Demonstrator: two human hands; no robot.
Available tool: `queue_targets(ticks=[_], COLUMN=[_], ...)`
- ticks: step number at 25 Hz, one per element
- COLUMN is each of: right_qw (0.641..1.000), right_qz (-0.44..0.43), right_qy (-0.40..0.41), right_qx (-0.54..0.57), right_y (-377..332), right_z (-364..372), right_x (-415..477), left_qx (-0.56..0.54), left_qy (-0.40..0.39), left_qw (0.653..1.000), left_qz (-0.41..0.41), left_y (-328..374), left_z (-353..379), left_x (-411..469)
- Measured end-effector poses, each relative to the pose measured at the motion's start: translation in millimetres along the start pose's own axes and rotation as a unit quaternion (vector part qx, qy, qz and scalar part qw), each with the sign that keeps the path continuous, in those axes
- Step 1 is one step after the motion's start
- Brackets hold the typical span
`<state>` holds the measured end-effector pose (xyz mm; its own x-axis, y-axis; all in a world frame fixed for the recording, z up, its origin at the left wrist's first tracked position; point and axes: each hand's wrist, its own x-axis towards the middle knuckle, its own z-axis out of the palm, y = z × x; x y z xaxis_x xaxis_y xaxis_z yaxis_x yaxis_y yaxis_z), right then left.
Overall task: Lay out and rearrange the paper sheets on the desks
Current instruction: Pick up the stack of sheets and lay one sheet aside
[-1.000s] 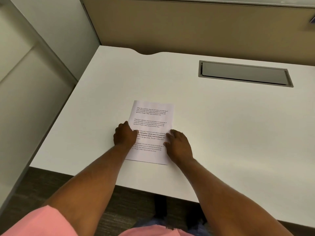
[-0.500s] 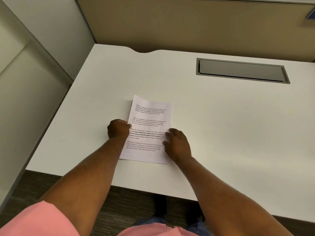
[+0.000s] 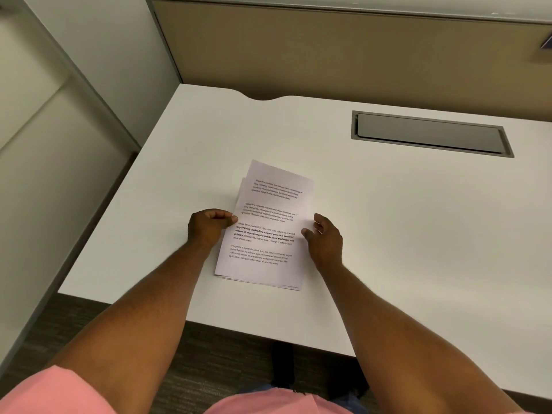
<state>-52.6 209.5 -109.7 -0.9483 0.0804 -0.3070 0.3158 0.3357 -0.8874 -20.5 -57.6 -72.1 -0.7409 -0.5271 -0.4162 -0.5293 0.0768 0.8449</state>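
Top sheet (image 3: 270,216) now slid askew; left hand (image 3: 207,227) grip pinching it, right hand (image 3: 325,239) grip apart; sheet count unclear

The paper sheets (image 3: 265,231) form a small stack of white pages printed with four short blocks of black text, the third block partly in bold. The stack lies on the white tabletop (image 3: 418,219), near its front edge and left of the middle, long side running away from the person and turned a little clockwise. The sheets are not squared up: a lower page's corner shows at the far left, and several edges show fanned along the near side.
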Motion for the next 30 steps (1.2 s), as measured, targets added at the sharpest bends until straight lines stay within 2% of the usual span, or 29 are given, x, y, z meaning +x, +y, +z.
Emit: queue_targets(ticks=[5, 14, 17, 21, 30], right_qw=[0.992, 0.974, 0.967, 0.966, 0.970], right_qz=[0.021, 0.029, 0.032, 0.037, 0.038], right_qy=[-0.021, 0.025, 0.050, 0.023, 0.038], right_qx=[0.122, 0.222, 0.247, 0.256, 0.239], right_y=[-10.2, -21.9, -24.2, -15.1, 19.2], right_z=[-7.5, -49.6, -77.6, -115.7, -245.4], right_x=[11.2, 21.3, 28.8, 35.7, 77.1], left_qx=[-0.038, -0.103, -0.134, -0.161, -0.140], left_qy=[-0.096, -0.129, -0.145, -0.148, -0.126], left_qw=[0.995, 0.986, 0.980, 0.976, 0.982], left_qz=[0.009, 0.004, -0.012, -0.011, -0.009], left_y=[5.2, 28.9, 42.0, 56.6, 85.6], left_z=[-10.2, 11.2, 35.8, 79.3, 208.2], left_x=[-1.0, -0.3, -4.8, -17.1, -64.1])
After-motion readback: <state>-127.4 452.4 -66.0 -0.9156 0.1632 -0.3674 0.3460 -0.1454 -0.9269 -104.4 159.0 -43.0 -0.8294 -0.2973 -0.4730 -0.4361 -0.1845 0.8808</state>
